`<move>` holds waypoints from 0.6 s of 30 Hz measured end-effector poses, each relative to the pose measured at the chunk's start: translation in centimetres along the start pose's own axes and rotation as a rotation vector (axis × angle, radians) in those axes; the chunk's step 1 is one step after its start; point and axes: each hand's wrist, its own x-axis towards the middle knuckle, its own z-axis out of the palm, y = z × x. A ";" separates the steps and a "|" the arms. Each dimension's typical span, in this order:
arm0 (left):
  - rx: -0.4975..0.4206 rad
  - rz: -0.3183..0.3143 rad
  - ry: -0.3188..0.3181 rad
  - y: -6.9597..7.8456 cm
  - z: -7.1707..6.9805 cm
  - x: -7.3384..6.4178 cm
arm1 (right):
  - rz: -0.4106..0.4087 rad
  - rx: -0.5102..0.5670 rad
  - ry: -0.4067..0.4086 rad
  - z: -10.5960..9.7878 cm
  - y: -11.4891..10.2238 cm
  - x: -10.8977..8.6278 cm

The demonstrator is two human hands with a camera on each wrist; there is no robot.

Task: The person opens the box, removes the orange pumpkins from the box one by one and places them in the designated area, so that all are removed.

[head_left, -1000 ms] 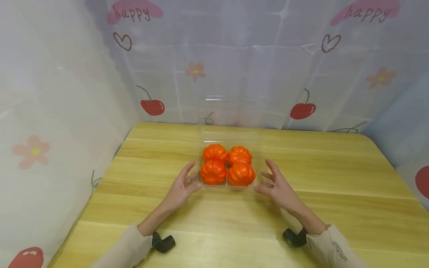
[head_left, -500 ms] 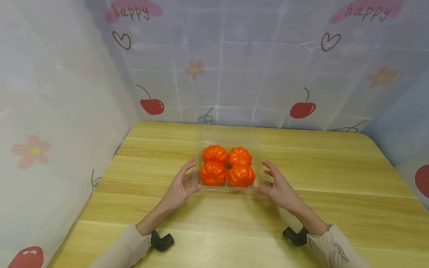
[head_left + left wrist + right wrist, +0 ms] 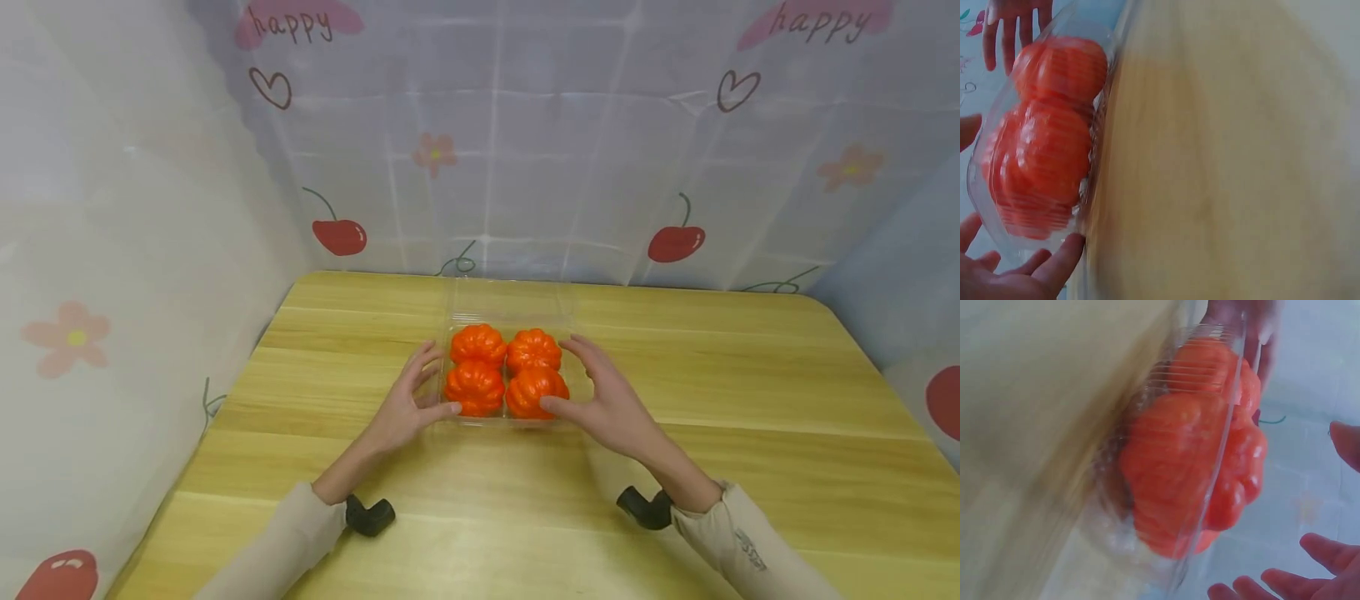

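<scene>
A clear plastic clamshell box [image 3: 480, 422] stands mid-table, its lid [image 3: 513, 298] folded back towards the far edge. Inside are several orange, ribbed pumpkins in two rows, among them the back left pumpkin [image 3: 477, 343] and the front right pumpkin [image 3: 534, 392]. My left hand [image 3: 397, 417] is at the box's left side with fingers spread and the thumb across the front corner. My right hand [image 3: 611, 408] is at the right side, its thumb overlapping the front right pumpkin in the head view. In the right wrist view, its fingertips [image 3: 1272, 578] are apart from the box wall.
The light wooden table [image 3: 750, 375] reaches back to a printed curtain [image 3: 562, 183], with another curtain along the left side. A black angled piece [image 3: 370, 517] sits at the left cuff and a similar black piece [image 3: 643, 508] at the right cuff.
The lid has dropped from standing up to lying back. My right hand has moved inward over the box's right side, and the left thumb has shifted slightly inward over the front corner.
</scene>
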 end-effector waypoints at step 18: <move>-0.022 -0.056 -0.123 -1.0 -1.2 1.0 | 0.049 -0.071 -0.125 1.8 -0.5 2.3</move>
